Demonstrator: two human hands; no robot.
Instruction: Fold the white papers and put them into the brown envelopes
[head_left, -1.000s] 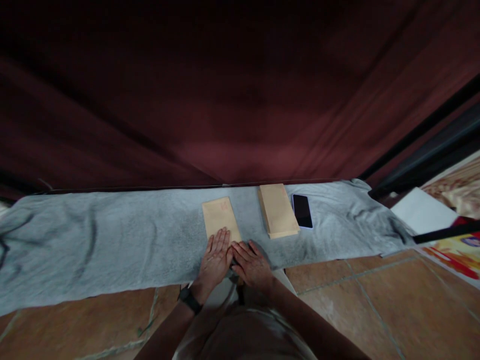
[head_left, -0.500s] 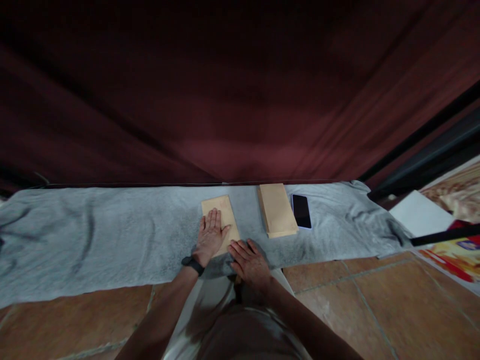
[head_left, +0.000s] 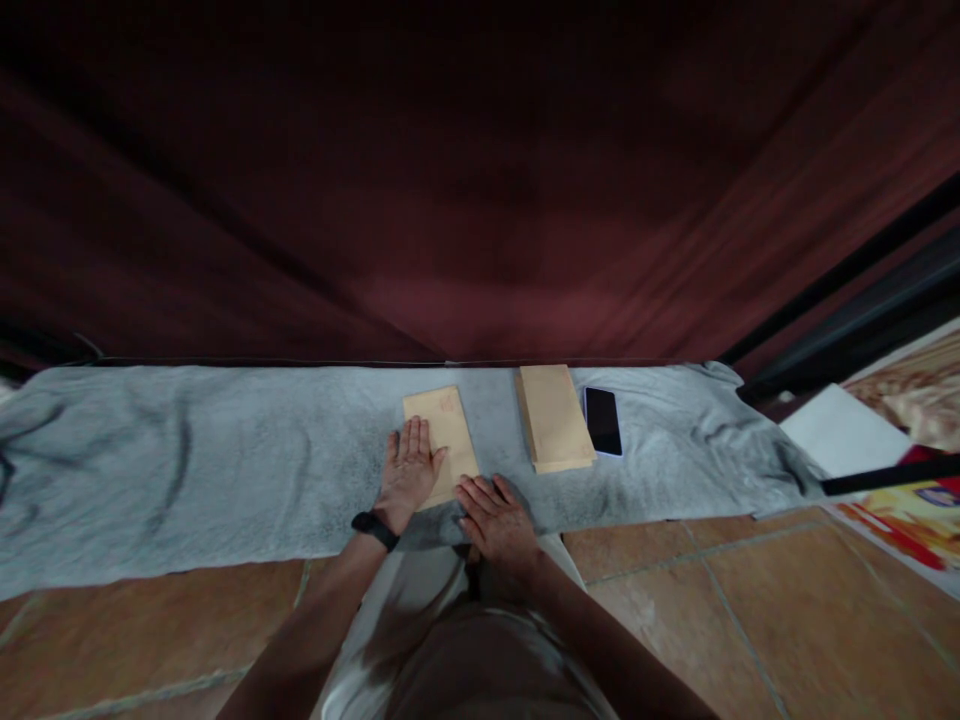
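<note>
A tan paper envelope [head_left: 456,440] with faint reddish print near its top lies flat on a grey cloth. My left hand [head_left: 409,468], a dark band on its wrist, rests with fingers stretched out over the envelope's left side. At the lower right corner of that envelope is my right hand [head_left: 501,520], fingers extended and fingertips touching the corner, the palm over the cloth. To the right sits a stack of similar tan envelopes [head_left: 557,420], its edges slightly uneven.
A phone [head_left: 603,420] with a dark screen lies right of the stack. The grey cloth [head_left: 240,450] covers a long narrow surface before a dark red hanging curtain [head_left: 465,300]. A white panel [head_left: 844,430] and a dark bar [head_left: 892,472] stand at the right, above floor tiles [head_left: 750,590].
My left hand has slid left across the envelope, uncovering more of its middle. My right hand and the envelope stay nearly where they were.
</note>
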